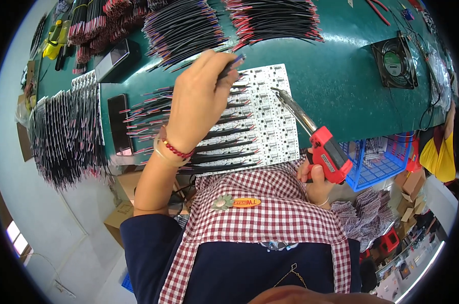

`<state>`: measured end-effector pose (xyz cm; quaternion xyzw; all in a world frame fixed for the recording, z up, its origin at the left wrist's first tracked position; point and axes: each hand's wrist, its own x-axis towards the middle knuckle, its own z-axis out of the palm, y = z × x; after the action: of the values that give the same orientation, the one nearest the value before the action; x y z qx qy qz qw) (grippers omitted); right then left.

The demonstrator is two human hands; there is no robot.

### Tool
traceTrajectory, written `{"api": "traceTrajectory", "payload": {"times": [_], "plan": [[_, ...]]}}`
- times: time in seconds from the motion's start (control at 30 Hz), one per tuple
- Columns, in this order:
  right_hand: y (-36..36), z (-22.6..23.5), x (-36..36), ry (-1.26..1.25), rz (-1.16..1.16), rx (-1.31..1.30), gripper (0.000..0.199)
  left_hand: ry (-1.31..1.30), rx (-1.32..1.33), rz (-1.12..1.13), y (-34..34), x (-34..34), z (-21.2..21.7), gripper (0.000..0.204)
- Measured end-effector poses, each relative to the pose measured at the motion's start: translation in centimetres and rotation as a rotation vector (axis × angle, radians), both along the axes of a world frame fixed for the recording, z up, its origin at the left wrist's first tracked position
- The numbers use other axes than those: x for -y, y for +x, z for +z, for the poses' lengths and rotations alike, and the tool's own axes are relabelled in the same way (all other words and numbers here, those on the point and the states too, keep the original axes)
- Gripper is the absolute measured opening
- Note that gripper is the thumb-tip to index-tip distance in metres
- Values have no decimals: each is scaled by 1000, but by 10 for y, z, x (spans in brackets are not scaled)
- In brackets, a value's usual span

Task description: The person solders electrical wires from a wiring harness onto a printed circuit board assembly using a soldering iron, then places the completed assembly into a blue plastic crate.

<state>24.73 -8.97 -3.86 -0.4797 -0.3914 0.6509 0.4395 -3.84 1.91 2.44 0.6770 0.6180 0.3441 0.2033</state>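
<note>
My left hand [201,93] is raised over the white circuit board panel [283,124], its fingers pinched round a short black wire [234,65] with blue at its end. Low on the right, my right hand [318,185] grips a red and black soldering gun [331,154]. The gun's metal barrel slants up and left, and its tip is over the panel's upper right part. Rows of black wires [229,147] with red and white ends lie across the panel's left part. My left hand and forearm hide some of them.
Two spreads of black wires [184,30] lie at the back of the green table [336,101]. A dark phone [119,124] and a box-shaped device [118,61] are at left, beside wired boards [62,131]. At right are a fan [393,62] and a blue basket [376,167].
</note>
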Motion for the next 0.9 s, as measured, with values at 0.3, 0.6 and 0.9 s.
{"api": "traceTrajectory", "payload": {"times": [0.3, 0.6, 0.9], "plan": [[3, -4, 8, 47, 46, 77, 51, -242, -31, -129, 3, 3, -31, 18], [-4, -8, 8, -65, 87, 47, 48, -375, -133, -144, 4, -4, -36, 14], [-14, 0, 5, -116, 38, 52, 16, -316, -287, -168, 6, -6, -40, 16]]}}
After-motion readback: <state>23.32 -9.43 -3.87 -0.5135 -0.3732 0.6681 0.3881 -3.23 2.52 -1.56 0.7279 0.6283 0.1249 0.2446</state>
